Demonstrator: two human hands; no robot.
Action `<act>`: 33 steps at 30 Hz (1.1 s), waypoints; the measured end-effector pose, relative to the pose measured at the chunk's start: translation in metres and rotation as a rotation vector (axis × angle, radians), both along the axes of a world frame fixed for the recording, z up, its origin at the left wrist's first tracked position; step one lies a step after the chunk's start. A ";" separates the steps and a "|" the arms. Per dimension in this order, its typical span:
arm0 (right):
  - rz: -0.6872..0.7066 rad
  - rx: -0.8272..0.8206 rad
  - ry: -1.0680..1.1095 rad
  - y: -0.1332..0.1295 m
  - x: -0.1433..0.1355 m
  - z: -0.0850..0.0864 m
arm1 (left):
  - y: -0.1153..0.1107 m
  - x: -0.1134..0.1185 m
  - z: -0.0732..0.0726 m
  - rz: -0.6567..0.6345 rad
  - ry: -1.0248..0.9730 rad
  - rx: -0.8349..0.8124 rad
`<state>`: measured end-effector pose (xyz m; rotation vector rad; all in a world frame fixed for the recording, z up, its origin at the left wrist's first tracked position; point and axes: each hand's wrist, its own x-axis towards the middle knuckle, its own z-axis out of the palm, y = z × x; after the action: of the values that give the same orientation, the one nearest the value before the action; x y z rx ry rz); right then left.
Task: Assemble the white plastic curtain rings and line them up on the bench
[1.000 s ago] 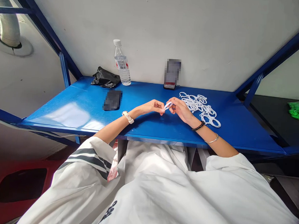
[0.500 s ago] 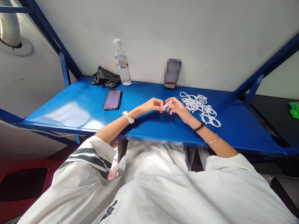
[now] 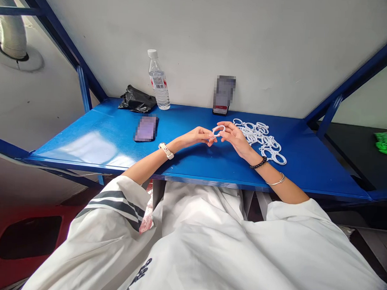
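Over the middle of the blue table (image 3: 186, 162), a white plastic ring (image 3: 219, 128) is held up between my two hands. My left hand (image 3: 198, 136) pinches its lower left side, fingers closed. On the other side my right hand (image 3: 233, 136) grips the ring's right edge between thumb and fingers. A loose pile of similar white rings (image 3: 257, 134) lies just beyond and to the right of my right hand. Some rings in it are partly hidden by that hand.
A phone (image 3: 224, 95) leans upright on the wall behind my hands. To the left lie another phone (image 3: 146, 128) and a black plastic bag (image 3: 137, 99), beside a standing water bottle (image 3: 160, 85). Blue frame bars (image 3: 331, 113) rise at the table's sides.
The white ring has turned from nearly edge-on to showing its round opening. My right hand has shifted slightly right and its fingers have spread around the ring; my left hand stays nearly in place.
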<state>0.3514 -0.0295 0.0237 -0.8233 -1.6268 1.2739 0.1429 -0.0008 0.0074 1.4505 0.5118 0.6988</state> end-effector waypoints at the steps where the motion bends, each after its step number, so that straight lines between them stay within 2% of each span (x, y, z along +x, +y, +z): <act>1: 0.013 0.011 -0.003 0.000 0.000 0.001 | 0.000 0.000 0.000 -0.013 -0.003 -0.010; 9: 0.107 0.048 -0.002 -0.002 0.001 0.004 | -0.002 -0.002 0.002 -0.103 -0.061 -0.071; 15: 0.172 0.022 0.018 -0.004 0.002 0.006 | -0.004 -0.002 0.002 -0.109 -0.005 -0.044; 24: 0.065 -0.037 0.025 -0.002 0.002 0.003 | -0.005 0.001 0.000 -0.118 0.037 0.017; 33: 0.081 -0.032 0.021 -0.003 -0.001 0.006 | -0.002 0.003 -0.007 -0.118 0.092 0.026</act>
<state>0.3506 -0.0322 0.0294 -0.7677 -1.6414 1.3641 0.1460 -0.0024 0.0007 1.5298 0.4853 0.5487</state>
